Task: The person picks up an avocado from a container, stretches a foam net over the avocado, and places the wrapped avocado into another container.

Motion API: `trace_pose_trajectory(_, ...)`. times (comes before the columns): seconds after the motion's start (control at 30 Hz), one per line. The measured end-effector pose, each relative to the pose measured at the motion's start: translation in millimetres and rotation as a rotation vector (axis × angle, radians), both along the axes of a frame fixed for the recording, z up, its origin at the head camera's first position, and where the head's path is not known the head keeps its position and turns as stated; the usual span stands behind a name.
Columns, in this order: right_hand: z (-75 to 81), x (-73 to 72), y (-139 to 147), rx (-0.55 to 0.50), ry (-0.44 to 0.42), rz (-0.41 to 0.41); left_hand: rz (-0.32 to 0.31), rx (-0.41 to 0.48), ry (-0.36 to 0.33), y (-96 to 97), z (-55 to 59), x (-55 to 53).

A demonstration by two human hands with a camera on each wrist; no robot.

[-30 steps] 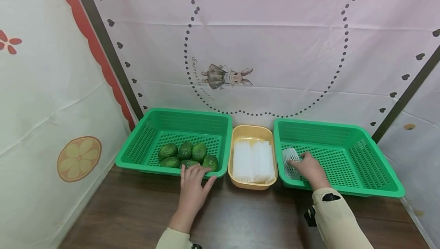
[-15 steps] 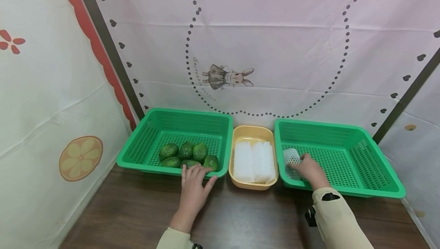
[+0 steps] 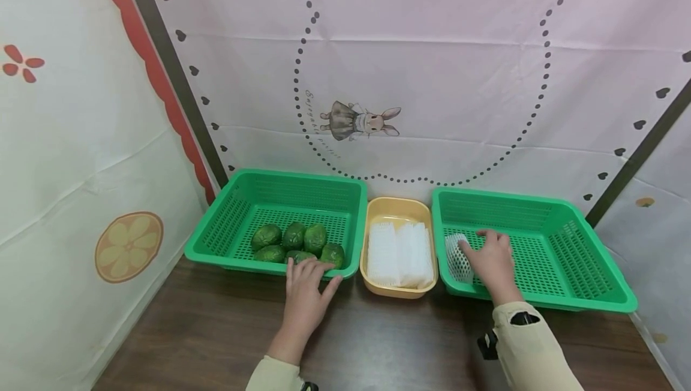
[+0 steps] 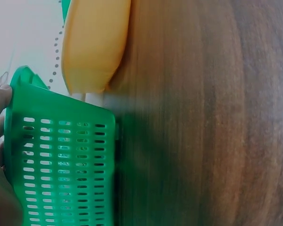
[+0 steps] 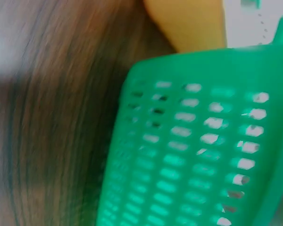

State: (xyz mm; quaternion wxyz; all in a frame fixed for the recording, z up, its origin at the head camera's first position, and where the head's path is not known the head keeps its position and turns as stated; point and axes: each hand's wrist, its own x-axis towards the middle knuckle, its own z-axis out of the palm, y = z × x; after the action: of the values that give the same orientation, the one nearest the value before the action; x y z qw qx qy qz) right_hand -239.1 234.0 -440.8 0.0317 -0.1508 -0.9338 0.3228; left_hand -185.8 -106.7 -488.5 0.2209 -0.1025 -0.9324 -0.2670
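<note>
In the head view several dark green avocados (image 3: 293,237) lie together in the left green basket (image 3: 216,259). My left hand (image 3: 308,289) rests at this basket's front rim, its fingertips reaching over the rim beside the front avocados. The left wrist view has part of that hand at the rim, beyond the slotted wall. A white foam net sleeve (image 3: 459,259), rounded and full-looking, sits at the left end of the right green basket (image 3: 540,199). Just right of the sleeve, my right hand (image 3: 493,265) hovers over the basket with thumb and fingers spread, holding nothing.
Between the baskets stands a yellow tub (image 3: 400,204) with stacks of flat white foam nets (image 3: 383,253). All three containers stand on a dark brown wooden table (image 3: 399,343), against a printed cloth (image 3: 432,91) at the back.
My right hand has let go of the foam net sleeve and lifted slightly to the right, its fingers spreading. The left hand stays at the left basket's rim.
</note>
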Motion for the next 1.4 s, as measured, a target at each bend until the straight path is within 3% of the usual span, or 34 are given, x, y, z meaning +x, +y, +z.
trace_pose_trajectory(0.13, 10.2, 9.9, -8, -0.078, 0.089, 0.009, -0.013, -0.024, -0.059, -1.2, 9.2, -1.8)
trace_pose_trajectory(0.27, 17.8, 26.1, -20, -0.184, 0.178, 0.054, -0.030, -0.025, -0.180, -5.9, 33.7, -11.6)
trace_pose_trajectory(0.43, 14.6, 43.1, -44, -0.287, 0.303, 0.118, -0.041, -0.099, -0.387, -12.5, 70.5, -42.9)
trace_pose_trajectory(0.53, 10.6, 50.0, -60, -0.286, 0.350, 0.175, -0.079, -0.201, -0.504, -8.9, 79.3, -65.6)
trace_pose_trajectory(0.67, 6.6, 57.7, -77, -0.297, 0.389, 0.218, -0.174, -0.285, -0.656, -2.1, 71.6, -88.7)
trace_pose_trajectory(0.8, -1.1, 67.4, -87, -0.356, 0.402, 0.212, -0.217, -0.306, -0.764, -2.4, 57.6, -97.9)
trace_pose_trajectory(1.07, -17.7, 79.3, -98, -0.395, 0.388, 0.198, -0.155, -0.271, -0.767, -7.5, 43.2, -99.4)
trace_pose_trajectory(1.4, -24.2, 84.1, -106, -0.450, 0.298, 0.172, -0.150, -0.248, -0.773, -2.2, 40.7, -98.5)
